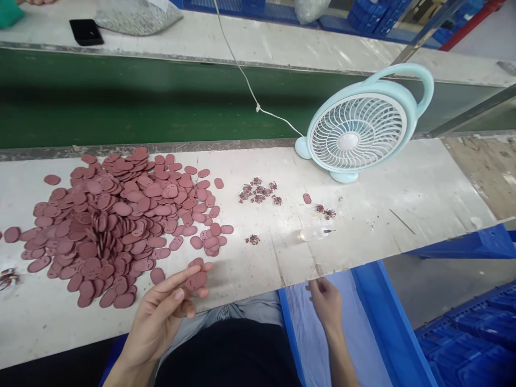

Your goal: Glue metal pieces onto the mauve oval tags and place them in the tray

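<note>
- Head view: a pale liner (357, 328) lies inside the blue bin (393, 317) below the surface (242, 274).
- Our left hand (159, 312) pinches a reddish oval piece (197, 280) in its grip, between thumb and fingers, near the oval pile (121, 215).
- Our right hand (327, 303) curls above the bin; we cannot tell whether it holds anything.

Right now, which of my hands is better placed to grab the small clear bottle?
Probably the right hand: it looks closer to the clear bottle, though I can't tell whether it's empty. The left hand already holds a reddish oval piece.
</note>
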Motion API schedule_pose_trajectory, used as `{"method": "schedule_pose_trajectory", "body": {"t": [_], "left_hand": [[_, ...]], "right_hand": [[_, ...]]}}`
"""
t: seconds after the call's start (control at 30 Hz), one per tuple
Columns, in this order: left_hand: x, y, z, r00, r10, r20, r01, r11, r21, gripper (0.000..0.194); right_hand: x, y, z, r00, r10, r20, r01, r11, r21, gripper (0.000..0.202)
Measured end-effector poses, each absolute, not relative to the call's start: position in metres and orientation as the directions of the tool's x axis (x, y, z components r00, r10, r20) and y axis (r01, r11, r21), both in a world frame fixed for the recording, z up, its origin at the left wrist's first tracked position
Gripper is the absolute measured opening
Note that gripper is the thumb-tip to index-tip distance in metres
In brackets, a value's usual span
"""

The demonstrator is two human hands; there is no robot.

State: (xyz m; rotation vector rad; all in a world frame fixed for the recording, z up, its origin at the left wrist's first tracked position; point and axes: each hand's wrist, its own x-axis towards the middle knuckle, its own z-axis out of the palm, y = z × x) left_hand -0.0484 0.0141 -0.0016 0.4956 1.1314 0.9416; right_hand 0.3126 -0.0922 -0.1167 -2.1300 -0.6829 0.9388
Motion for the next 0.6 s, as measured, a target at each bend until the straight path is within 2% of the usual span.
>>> {"method": "schedule_pose_trajectory", "body": {"t": [0.1, 0.2, 0.27, 0.33, 0.37, 0.4, 0.5, 0.57, 0.6], "left_hand": [[-0.039, 0.007, 0.0, 0.145, 0.787, -0.6, -0.446, 0.593, 0.67, 0.031], [-0.024, 0.001, -0.005, 0.256, 0.741, -0.621, -0.489, 0.653, 0.578, 0.029], [-0.015, -0.002, -0.01, 0.348, 0.726, -0.593, -0.502, 0.678, 0.536, 0.028], [-0.008, -0.004, -0.015, 0.415, 0.719, -0.557, -0.515, 0.69, 0.508, 0.027], [-0.006, -0.004, -0.016, 0.433, 0.719, -0.544, -0.523, 0.692, 0.498, 0.026], [-0.004, -0.005, -0.017, 0.444, 0.719, -0.535, -0.532, 0.692, 0.488, 0.026], [-0.002, -0.004, -0.018, 0.461, 0.716, -0.524, -0.559, 0.693, 0.455, 0.026], [-0.001, -0.003, -0.017, 0.457, 0.717, -0.527, -0.582, 0.689, 0.432, 0.026], [-0.001, -0.003, -0.017, 0.452, 0.718, -0.529, -0.595, 0.684, 0.421, 0.026]], "right_hand": [[0.31, -0.089, -0.067, 0.523, 0.738, -0.426, -0.028, -0.485, -0.874, 0.042], [0.294, -0.066, -0.034, 0.412, 0.795, -0.445, -0.268, -0.361, -0.893, 0.048], [0.28, -0.04, -0.026, 0.246, 0.849, -0.467, -0.587, -0.253, -0.769, 0.06], [0.27, -0.009, -0.026, 0.062, 0.914, -0.4, -0.876, -0.142, -0.461, 0.07], [0.268, 0.005, -0.027, 0.006, 0.938, -0.347, -0.946, -0.107, -0.306, 0.069], [0.266, 0.017, -0.028, -0.02, 0.952, -0.305, -0.974, -0.087, -0.208, 0.064], [0.262, 0.038, -0.022, -0.055, 0.961, -0.271, -0.99, -0.088, -0.11, 0.037], [0.252, 0.036, -0.012, -0.062, 0.95, -0.305, -0.983, -0.111, -0.147, 0.034], [0.243, 0.032, -0.006, -0.036, 0.938, -0.345, -0.97, -0.116, -0.213, 0.036]]}}
